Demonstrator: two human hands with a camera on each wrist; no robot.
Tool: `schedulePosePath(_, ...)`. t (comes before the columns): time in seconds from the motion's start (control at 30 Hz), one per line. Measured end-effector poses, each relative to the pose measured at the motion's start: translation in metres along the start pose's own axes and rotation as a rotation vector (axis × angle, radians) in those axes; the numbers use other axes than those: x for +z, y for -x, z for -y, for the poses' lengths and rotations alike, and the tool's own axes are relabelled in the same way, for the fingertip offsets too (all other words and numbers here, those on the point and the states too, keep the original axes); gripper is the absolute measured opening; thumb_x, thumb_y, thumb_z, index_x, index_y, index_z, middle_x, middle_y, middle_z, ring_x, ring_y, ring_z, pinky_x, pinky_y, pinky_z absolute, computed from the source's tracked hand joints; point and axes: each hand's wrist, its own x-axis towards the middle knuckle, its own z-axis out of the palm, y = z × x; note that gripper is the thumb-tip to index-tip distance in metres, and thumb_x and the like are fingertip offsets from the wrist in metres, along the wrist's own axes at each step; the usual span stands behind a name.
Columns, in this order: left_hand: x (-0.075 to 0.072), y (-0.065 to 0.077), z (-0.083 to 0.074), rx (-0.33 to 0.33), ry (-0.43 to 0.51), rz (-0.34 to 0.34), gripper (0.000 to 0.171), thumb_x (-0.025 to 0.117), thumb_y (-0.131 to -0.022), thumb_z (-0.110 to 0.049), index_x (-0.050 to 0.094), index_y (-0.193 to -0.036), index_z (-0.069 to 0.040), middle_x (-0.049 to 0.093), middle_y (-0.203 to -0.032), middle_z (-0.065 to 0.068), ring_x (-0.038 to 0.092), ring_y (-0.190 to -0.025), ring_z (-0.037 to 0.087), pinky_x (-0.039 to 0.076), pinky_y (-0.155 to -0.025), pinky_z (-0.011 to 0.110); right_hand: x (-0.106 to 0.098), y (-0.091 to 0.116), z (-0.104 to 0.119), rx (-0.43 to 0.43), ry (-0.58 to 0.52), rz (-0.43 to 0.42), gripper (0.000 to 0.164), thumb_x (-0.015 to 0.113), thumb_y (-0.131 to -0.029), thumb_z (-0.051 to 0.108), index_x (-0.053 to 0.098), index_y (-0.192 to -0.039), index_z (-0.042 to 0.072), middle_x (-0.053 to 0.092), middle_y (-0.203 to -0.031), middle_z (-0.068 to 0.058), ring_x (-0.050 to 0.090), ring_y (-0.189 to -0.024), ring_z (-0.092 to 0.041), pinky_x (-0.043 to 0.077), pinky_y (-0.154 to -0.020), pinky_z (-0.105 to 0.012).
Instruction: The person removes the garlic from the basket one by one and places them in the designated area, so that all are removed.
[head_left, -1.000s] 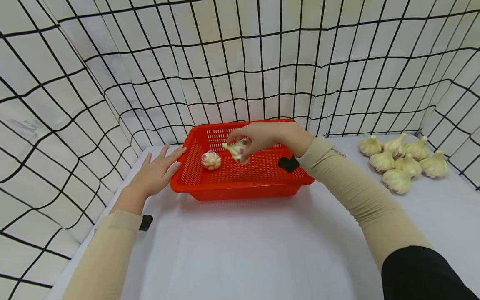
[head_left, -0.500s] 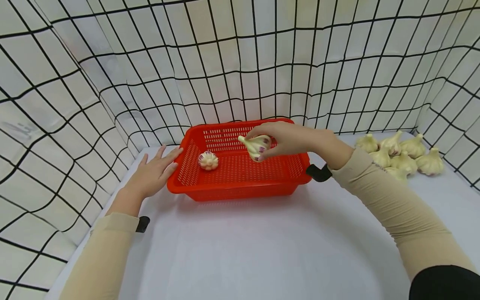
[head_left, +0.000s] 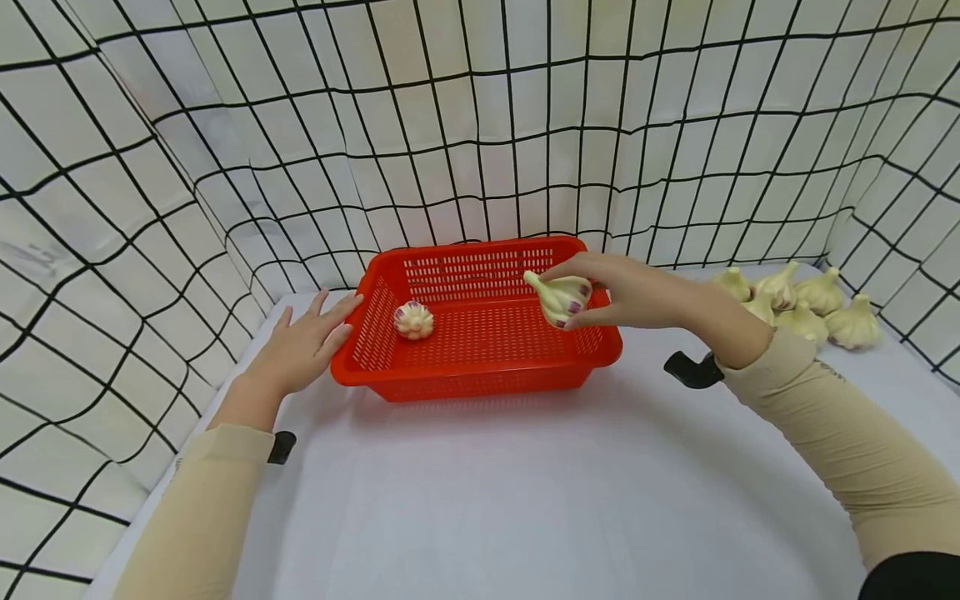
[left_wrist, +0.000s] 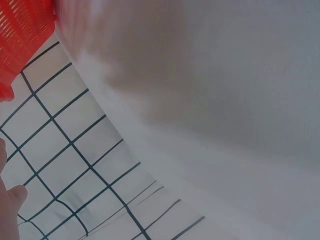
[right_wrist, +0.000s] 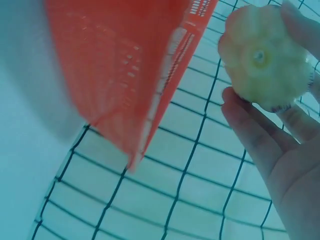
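Note:
In the head view a red plastic basket [head_left: 480,377] stands on the white table. My right hand [head_left: 637,292] pinches a purple-streaked garlic bulb [head_left: 562,298] over the basket's right part, its stem pointing left. The right wrist view shows the root end of that garlic bulb [right_wrist: 265,55] between thumb and fingers. Another garlic bulb [head_left: 413,320] lies inside the basket toward the left. My left hand [head_left: 303,346] is at the basket's left rim, fingers straight and spread, fingertips at the edge. Only a bit of the left hand [left_wrist: 10,205] shows in the left wrist view.
A pile of several pale garlic bulbs [head_left: 802,304] lies on the table at the right, partly behind my right forearm. A black wire grid [head_left: 480,133] over white sheeting closes off the back and both sides. The white tabletop [head_left: 480,483] stretches in front of the basket.
My right hand has moved rightward, carrying the garlic bulb from the basket's middle toward its right end. My left hand stays at the left rim. The view has shifted slightly.

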Motion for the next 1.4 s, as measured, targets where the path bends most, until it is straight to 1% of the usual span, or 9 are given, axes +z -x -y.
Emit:
schedulePosePath(0.17,-0.001,-0.001,0.0,0.002,-0.006,0.0,0.067,0.027,-0.109,-0.054,0.022,-0.165,-0.017,0.026,-0.165,0.02,0.002,-0.155,0.044,-0.007,-0.117,0.071,0.0,0.02,-0.012,-0.004,-0.013,-0.083,0.057,0.082,-0.089,0.013,0.06,-0.14,0.01,0.06,-0.119,-0.002,0.056,-0.105,-0.021,0.054,-0.086,-0.043)
schedulePosePath(0.27,-0.002,-0.001,0.0,0.004,-0.006,-0.004,0.066,0.027,-0.109,-0.053,0.022,-0.165,-0.017,0.026,-0.165,0.021,0.003,-0.155,0.044,-0.007,-0.117,0.071,0.0,0.031,-0.02,-0.018,-0.019,-0.128,0.056,0.082,-0.088,0.011,0.06,-0.14,0.009,0.06,-0.118,-0.001,0.057,-0.106,-0.02,0.053,-0.087,-0.043)
schedulePosePath(0.47,-0.001,-0.001,0.0,0.008,0.001,-0.011,0.066,0.028,-0.109,-0.053,0.022,-0.165,-0.018,0.027,-0.165,0.02,0.003,-0.155,0.044,-0.007,-0.117,0.071,0.001,0.05,-0.034,-0.049,-0.011,-0.205,0.06,0.084,-0.086,0.008,0.059,-0.141,0.008,0.061,-0.126,-0.001,0.056,-0.11,-0.016,0.054,-0.093,-0.048)
schedulePosePath(0.57,0.0,0.0,0.0,0.007,0.001,-0.011,0.066,0.028,-0.109,-0.053,0.022,-0.165,-0.018,0.027,-0.165,0.021,0.003,-0.155,0.044,-0.006,-0.117,0.071,0.002,0.058,-0.041,-0.061,-0.001,-0.233,0.062,0.085,-0.085,0.007,0.058,-0.141,0.007,0.062,-0.126,-0.002,0.055,-0.11,-0.014,0.054,-0.094,-0.04)
schedulePosePath(0.7,0.0,0.0,0.0,0.009,0.004,-0.008,0.065,0.028,-0.11,-0.052,0.022,-0.165,-0.018,0.027,-0.165,0.021,0.003,-0.155,0.044,-0.006,-0.117,0.071,0.002,0.071,-0.048,-0.06,0.02,-0.268,0.062,0.085,-0.085,0.007,0.059,-0.141,0.009,0.063,-0.127,-0.001,0.054,-0.109,-0.008,0.05,-0.093,-0.019)
schedulePosePath(0.8,0.0,0.0,-0.001,0.008,0.008,-0.004,0.065,0.028,-0.11,-0.052,0.022,-0.165,-0.018,0.026,-0.165,0.022,0.002,-0.155,0.044,-0.007,-0.117,0.071,0.0,0.081,-0.053,-0.054,0.027,-0.29,0.064,0.085,-0.084,0.004,0.058,-0.142,0.01,0.062,-0.129,-0.002,0.053,-0.108,-0.006,0.046,-0.092,-0.01)
schedulePosePath(1.07,0.0,0.0,0.0,0.008,0.003,0.0,0.065,0.027,-0.11,-0.051,0.021,-0.165,-0.019,0.027,-0.165,0.021,0.002,-0.154,0.045,-0.006,-0.116,0.072,-0.003,0.102,-0.067,-0.065,-0.012,-0.341,0.073,0.086,-0.078,-0.007,0.056,-0.144,0.005,0.06,-0.128,-0.003,0.053,-0.102,-0.005,0.044,-0.093,-0.007)
schedulePosePath(1.27,0.003,0.0,0.001,0.009,0.01,0.003,0.065,0.028,-0.11,-0.052,0.022,-0.165,-0.018,0.027,-0.164,0.022,0.002,-0.154,0.045,-0.007,-0.116,0.071,-0.004,0.123,-0.078,-0.007,0.006,-0.409,0.076,0.087,-0.074,-0.01,0.056,-0.142,0.002,0.056,-0.136,-0.004,0.051,-0.105,0.0,0.044,-0.09,-0.005)
schedulePosePath(1.4,0.002,-0.001,0.002,0.014,-0.001,-0.009,0.065,0.028,-0.109,-0.052,0.02,-0.165,-0.019,0.026,-0.165,0.021,0.002,-0.154,0.045,-0.006,-0.116,0.072,-0.008,0.137,-0.086,0.018,-0.002,-0.45,0.079,0.086,-0.071,-0.014,0.055,-0.143,-0.001,0.055,-0.138,0.0,0.051,-0.108,0.002,0.044,-0.09,-0.004)
